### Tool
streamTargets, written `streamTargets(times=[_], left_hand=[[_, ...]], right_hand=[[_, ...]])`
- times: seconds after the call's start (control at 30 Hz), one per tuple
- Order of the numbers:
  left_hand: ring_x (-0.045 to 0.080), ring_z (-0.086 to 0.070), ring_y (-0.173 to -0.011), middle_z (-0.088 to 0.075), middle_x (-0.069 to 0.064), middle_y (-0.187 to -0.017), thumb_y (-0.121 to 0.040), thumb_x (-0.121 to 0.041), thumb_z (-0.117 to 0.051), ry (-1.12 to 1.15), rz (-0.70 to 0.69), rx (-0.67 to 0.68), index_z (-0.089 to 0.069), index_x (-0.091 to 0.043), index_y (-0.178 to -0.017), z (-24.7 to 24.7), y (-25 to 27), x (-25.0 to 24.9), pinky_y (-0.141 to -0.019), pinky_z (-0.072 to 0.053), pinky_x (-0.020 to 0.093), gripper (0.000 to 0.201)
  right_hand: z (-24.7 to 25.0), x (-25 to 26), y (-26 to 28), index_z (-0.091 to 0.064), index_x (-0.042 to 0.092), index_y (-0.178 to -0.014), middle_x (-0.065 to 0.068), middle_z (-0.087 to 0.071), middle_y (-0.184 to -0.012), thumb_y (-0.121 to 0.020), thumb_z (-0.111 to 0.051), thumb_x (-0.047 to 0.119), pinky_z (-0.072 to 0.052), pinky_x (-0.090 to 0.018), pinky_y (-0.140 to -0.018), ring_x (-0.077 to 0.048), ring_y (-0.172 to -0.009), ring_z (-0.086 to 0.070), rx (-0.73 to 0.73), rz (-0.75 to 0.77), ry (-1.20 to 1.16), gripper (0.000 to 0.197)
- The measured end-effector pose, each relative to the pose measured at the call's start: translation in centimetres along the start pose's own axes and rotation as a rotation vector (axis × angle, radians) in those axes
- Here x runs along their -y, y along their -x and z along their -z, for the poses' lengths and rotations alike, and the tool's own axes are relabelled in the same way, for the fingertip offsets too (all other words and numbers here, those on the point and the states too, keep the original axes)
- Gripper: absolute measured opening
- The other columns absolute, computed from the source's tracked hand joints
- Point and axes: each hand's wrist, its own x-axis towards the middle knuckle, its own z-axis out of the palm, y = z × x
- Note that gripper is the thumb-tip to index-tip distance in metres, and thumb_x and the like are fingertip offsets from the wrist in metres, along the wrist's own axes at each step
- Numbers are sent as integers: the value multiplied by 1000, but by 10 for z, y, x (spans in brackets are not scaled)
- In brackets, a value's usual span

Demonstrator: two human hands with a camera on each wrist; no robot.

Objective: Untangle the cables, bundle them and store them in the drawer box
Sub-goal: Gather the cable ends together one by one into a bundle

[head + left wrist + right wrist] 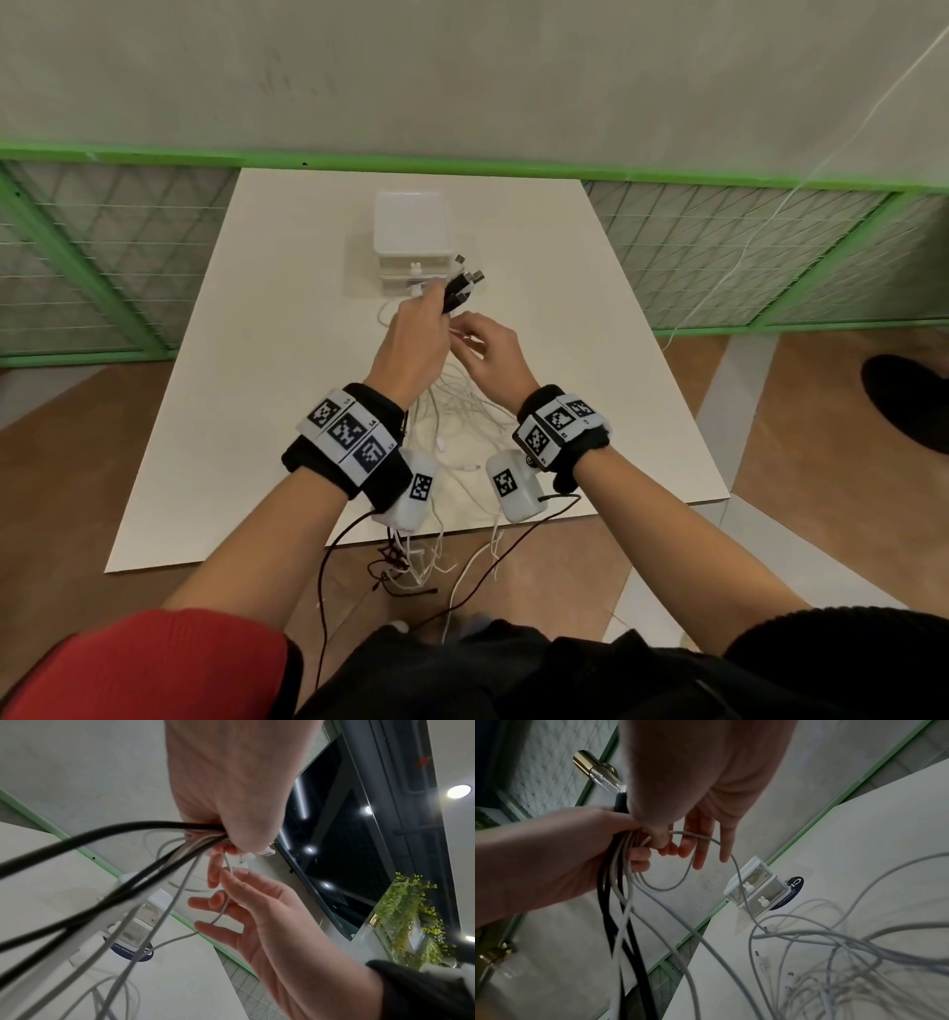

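Note:
My left hand [434, 306] grips a bundle of black and white cables [164, 852] above the table, their USB plugs [466, 284] sticking out past the fist. Close to its right, my right hand [464, 331] pinches a single white cable [700, 838] between thumb and forefinger; its other fingers are spread. The cable loops down to a loose tangle of white cables [462, 411] on the white table [287, 360]. Some strands hang over the near edge. The small white drawer box [411, 241] with rabbit-shaped knobs [753, 892] stands just beyond both hands.
A round dark-blue sticker [794, 888] lies beside the box. Green-framed wire mesh panels [102, 257] flank the table below a pale wall. Thin black leads [328, 555] dangle from my wrist units. A dark shoe [909, 401] is on the floor at right.

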Motion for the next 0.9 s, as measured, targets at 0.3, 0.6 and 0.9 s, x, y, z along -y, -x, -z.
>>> streamTargets(times=[0.3,0.6,0.9], left_hand=[[35,-50,-68,-54,17,-81,-95,0,-35,98,-6,-172,-46,2,-111,18,2,3,-57,-35,33,20],[19,-42,-63,-51,10,-83,-98,-3,-35,231,-2,-262,-45,3,-106,28,-2,-1,-45,-34,8,14],[9,-38,-52,-47,3,-73,-98,-5,-37,309,14,-322,-47,6,-109,28,-5,-1,-43,-33,14,18]], right_hand=[[8,-33,8,-50,6,-89,-10,-66,-76,-91,-54,6,-49,-32,-82,-24,-75,-64,150,-135,153,4],[6,-68,31,-61,5,-99,-17,-61,-102,-85,-66,19,-42,-33,-80,-24,-86,-52,234,-254,332,21],[-10,-88,75,-42,16,-127,-15,-46,-123,-86,-59,44,-46,-41,-88,-37,-105,-55,500,-657,641,53]])
